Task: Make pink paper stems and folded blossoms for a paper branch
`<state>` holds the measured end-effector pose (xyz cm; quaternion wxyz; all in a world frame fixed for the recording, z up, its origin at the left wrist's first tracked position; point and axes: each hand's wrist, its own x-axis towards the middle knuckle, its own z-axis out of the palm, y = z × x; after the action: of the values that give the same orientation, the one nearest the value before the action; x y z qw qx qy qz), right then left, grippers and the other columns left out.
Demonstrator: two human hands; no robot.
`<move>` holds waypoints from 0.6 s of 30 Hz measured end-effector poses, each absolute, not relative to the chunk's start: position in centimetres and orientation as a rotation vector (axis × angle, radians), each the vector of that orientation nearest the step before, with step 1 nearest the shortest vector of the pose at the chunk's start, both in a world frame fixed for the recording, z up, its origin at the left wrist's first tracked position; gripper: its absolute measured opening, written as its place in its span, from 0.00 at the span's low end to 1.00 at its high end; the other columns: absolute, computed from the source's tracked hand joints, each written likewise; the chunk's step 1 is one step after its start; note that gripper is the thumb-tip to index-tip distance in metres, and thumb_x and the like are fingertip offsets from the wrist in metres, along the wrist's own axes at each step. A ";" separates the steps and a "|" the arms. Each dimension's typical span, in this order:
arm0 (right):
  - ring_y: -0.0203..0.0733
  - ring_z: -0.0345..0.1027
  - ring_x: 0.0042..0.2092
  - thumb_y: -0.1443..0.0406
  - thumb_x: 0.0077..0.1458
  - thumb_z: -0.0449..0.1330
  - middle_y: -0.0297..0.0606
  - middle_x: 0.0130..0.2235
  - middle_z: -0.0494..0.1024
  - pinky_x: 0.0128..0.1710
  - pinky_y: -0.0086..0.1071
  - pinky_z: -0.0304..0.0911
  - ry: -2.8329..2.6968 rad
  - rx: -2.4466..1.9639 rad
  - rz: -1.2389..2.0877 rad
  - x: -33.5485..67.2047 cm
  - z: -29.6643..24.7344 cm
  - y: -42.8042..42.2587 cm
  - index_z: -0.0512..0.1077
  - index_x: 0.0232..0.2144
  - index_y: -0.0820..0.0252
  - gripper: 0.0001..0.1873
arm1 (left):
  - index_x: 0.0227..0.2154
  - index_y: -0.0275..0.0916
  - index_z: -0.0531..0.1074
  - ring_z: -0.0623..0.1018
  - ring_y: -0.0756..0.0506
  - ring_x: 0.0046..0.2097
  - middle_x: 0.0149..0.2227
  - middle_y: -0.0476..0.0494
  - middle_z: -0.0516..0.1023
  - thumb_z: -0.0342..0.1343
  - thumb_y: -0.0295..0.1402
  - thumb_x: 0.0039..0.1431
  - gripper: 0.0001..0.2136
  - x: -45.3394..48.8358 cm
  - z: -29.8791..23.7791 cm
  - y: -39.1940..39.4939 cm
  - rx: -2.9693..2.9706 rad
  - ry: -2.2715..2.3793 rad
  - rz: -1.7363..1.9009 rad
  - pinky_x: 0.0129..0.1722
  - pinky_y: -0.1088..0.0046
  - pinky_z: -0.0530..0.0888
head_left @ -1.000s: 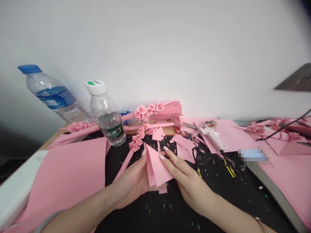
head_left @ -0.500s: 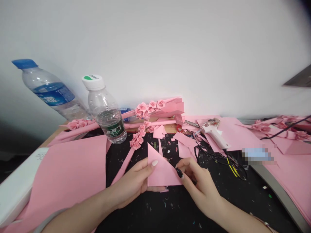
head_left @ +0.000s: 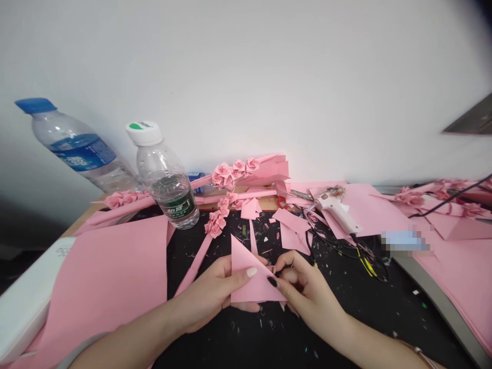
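Observation:
A folded pink paper triangle (head_left: 249, 274) is held just above the black table top (head_left: 346, 318), its tip pointing up. My left hand (head_left: 213, 292) grips its left side, thumb laid across the front. My right hand (head_left: 307, 292) pinches the lower right corner between thumb and forefinger, the other fingers curled. Both hands are closed on the paper.
A large pink sheet (head_left: 107, 271) lies at the left. Two water bottles (head_left: 165, 177) (head_left: 77, 146) stand behind it. Paper rose stems (head_left: 234, 177) and pink scraps crowd the back. A white glue gun (head_left: 338, 210) with cables lies at the right, near more pink sheets (head_left: 461, 277).
The paper went from a partly open fold held between flat fingers to a flat triangle. My right hand curled into a pinch at its corner, and my left thumb moved across its face.

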<state>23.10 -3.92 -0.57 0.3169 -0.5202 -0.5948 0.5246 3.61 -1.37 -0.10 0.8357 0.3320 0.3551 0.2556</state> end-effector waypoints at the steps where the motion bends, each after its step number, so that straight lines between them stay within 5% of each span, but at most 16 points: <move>1: 0.28 0.52 0.16 0.63 0.57 0.53 0.20 0.16 0.57 0.17 0.21 0.50 -1.595 -1.374 1.347 23.1 -0.4 -4.0 0.59 0.34 0.57 0.05 | 0.47 0.39 0.70 0.76 0.43 0.43 0.43 0.39 0.76 0.56 0.36 0.56 0.16 3.6 -0.1 -1.4 0.719 0.754 0.537 0.36 0.69 0.76; 9: 0.31 0.57 0.19 0.65 0.57 0.51 0.25 0.16 0.63 0.20 0.24 0.53 -1.884 -1.411 1.022 23.4 -0.4 -3.8 0.62 0.27 0.58 0.06 | 0.45 0.38 0.72 0.76 0.45 0.41 0.42 0.39 0.77 0.56 0.37 0.56 0.15 3.8 0.1 -1.1 0.778 0.783 0.565 0.34 0.72 0.76; 18: 0.33 0.55 0.14 0.64 0.52 0.53 0.30 0.15 0.67 0.15 0.26 0.49 -1.416 -1.965 0.042 31.0 7.1 -1.9 0.69 0.23 0.59 0.09 | 0.44 0.33 0.71 0.78 0.46 0.36 0.38 0.36 0.78 0.53 0.39 0.58 0.16 3.8 0.3 -1.2 0.818 0.791 0.574 0.32 0.76 0.74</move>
<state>31.04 -1.88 7.06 0.3520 -0.7592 -0.5472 0.0161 3.75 -1.16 0.29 0.8038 0.3817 0.3691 0.2681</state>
